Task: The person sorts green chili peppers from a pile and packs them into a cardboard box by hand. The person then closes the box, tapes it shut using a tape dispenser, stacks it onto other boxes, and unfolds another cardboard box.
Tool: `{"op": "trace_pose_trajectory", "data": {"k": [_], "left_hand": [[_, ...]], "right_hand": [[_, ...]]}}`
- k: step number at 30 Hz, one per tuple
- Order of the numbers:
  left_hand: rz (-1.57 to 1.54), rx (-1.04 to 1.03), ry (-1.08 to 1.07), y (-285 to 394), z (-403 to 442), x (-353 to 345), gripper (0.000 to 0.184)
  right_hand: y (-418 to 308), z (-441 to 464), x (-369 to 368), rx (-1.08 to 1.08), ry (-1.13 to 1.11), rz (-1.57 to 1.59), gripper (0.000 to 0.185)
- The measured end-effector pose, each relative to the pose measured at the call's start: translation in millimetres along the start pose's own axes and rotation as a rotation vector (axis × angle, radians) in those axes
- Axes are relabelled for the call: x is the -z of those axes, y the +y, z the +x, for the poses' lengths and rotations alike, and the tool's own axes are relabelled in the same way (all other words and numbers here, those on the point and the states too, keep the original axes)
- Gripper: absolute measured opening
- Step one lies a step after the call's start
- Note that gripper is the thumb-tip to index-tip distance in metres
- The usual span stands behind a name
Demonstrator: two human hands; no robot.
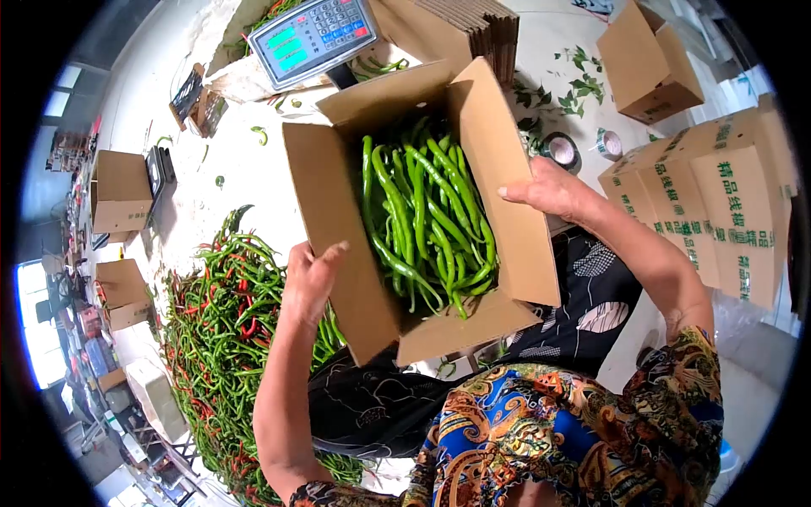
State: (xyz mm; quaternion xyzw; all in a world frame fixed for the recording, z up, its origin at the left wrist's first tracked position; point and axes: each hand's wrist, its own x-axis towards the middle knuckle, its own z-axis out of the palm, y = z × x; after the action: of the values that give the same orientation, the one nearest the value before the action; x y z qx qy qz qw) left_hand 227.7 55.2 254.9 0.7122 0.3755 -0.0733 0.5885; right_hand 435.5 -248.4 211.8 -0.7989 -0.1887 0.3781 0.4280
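Observation:
An open cardboard box [365,306] is in front of me, its flaps folded outward, with long green chili peppers [431,220] filling it. My left hand [311,277] is closed on the left flap, thumb on the inner face and fingers hidden behind. On the other side, my right hand [545,190] grips the right flap the same way, its thumb pointing inward. The box is slightly tilted toward me, above my lap. Beyond its far edge stands a digital scale display [312,40] with a keypad.
A large heap of green and red chilies [224,338] lies on the floor at left. Flattened cardboard [473,29] is stacked behind the box. At right are tape rolls [561,152], an open carton [649,68] and printed cartons [701,203]. More open boxes [122,198] stand far left.

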Motion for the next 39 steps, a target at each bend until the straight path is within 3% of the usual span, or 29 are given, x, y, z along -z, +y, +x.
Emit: {"op": "trace_pose_trajectory", "data": {"k": [2,4,5,8,11,12,13,14,16,18,20,21,24,25,27,28,29,32,37,39], "left_hand": [[0.006,0.004,0.069,-2,-11,-4,0.034],[-0.107,0.076,0.283,19,-32,-13,0.033],[-0.181,0.086,0.281,29,-41,-10,0.032],[-0.182,0.043,-0.032,9,-26,17,0.032],[0.397,-0.025,0.188,-26,4,-1,0.035],[0.384,0.039,0.121,21,-18,-16,0.037],[0.15,0.075,0.122,13,-16,-17,0.037],[-0.079,0.105,0.133,6,-13,-16,0.037],[0.114,0.07,0.212,29,-33,-15,0.035],[0.014,0.034,-0.02,26,-25,0,0.037],[0.152,0.101,0.018,23,-8,-6,0.041],[-0.053,0.063,-0.016,15,3,-15,0.044],[0.142,0.123,0.218,19,-12,-15,0.043],[0.036,0.153,0.261,23,-20,-15,0.045],[-0.074,0.021,0.128,15,-23,-3,0.035],[-0.079,-0.012,0.025,20,-23,2,0.03],[-0.032,0.034,0.058,26,-24,-3,0.024],[-0.001,0.047,0.023,-16,22,-1,0.027],[0.193,-0.19,-0.037,6,7,0,0.044],[0.561,-0.455,0.33,15,-4,-19,0.049]], "right_hand": [[-25,-8,14,-0.044,-0.006,-0.135,0.04],[-65,-25,20,-0.116,0.025,-0.165,0.042],[-58,-29,17,0.045,0.098,-0.023,0.043],[-64,-27,22,-0.05,-0.009,0.022,0.048],[-46,-3,11,-0.04,0.067,-0.44,0.046],[-40,-1,14,-0.058,0.077,-0.586,0.046],[-37,-8,16,0.03,0.193,-0.497,0.042],[-39,-12,23,-0.007,0.122,-0.333,0.037],[-48,-24,24,-0.05,0.15,-0.219,0.038],[-41,-19,22,0.025,0.151,-0.247,0.038],[-37,-13,17,0.059,0.123,-0.324,0.036],[-39,-9,11,0.053,0.095,-0.381,0.034],[-51,-13,10,0.113,0.116,-0.424,0.032],[-52,-14,12,0.157,0.151,-0.418,0.032],[-60,-23,15,0.084,0.163,-0.391,0.032],[-52,-23,13,0.215,0.171,-0.277,0.033],[-51,-17,12,0.205,0.16,-0.36,0.034],[-37,-1,4,0.184,0.209,-0.506,0.037],[-41,-3,9,0.11,0.16,-0.498,0.037],[-30,-2,1,0.213,0.274,-0.603,0.04]]}}
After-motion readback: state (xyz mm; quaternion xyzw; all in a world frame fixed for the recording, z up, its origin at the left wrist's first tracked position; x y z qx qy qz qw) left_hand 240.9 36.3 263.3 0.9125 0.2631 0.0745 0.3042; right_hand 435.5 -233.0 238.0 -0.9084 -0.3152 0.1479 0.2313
